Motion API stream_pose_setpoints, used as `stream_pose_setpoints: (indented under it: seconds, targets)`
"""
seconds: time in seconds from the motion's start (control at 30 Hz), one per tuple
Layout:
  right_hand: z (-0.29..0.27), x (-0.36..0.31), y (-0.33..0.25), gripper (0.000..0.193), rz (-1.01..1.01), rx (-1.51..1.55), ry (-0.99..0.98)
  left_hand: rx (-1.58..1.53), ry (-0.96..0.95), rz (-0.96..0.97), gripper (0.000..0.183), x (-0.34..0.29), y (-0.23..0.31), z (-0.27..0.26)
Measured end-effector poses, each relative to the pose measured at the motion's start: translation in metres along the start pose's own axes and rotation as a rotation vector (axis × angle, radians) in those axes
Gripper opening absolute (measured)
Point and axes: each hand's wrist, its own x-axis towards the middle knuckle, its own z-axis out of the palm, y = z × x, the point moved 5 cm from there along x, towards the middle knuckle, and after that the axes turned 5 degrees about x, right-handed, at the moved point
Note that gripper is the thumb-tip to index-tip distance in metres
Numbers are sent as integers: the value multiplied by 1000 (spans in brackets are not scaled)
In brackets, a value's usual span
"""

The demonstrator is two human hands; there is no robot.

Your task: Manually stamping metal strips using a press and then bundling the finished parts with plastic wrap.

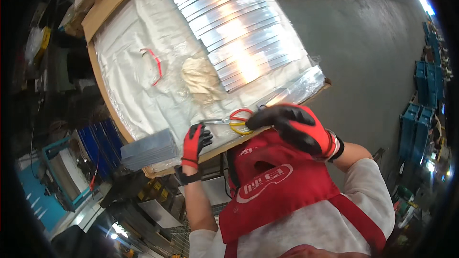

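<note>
A pair of scissors (239,112) with one red and one yellow handle loop is at the near edge of a white-covered surface, its metal blades pointing left. Black-coated fingertips of my right hand (299,124), in a red glove, close on the right side of the loops; they partly hide them. My left hand (195,142), gloved alike, is beside the blade end, fingers apart and half bent, with nothing visible in it. To its left lies a stack of grey metal strips (150,150). Beyond the scissors sits a crumpled beige cloth (202,80).
Rows of shiny metal strips (234,28) cover the far right of the white sheet (126,74). A red strap (158,67) lies on the left. Cardboard (112,0) stands along the far left edge. Blue bins (416,119) stand across the grey floor (358,43).
</note>
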Motion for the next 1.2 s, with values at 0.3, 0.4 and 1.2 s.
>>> stream_pose_setpoints:
  seconds: [0.3, 0.4, 1.2]
  targets:
    - [50, 67, 64, 31, -216, 203, -81, -55, -719, 143, 53, 69, -102, 85]
    - [83, 82, 81, 35, -10, 274, -357, 498, -531, 482, 48, 74, -98, 81]
    - [21, -65, -39, 34, -240, -18, -50, 945, -793, 582, 41, -56, -1, 142]
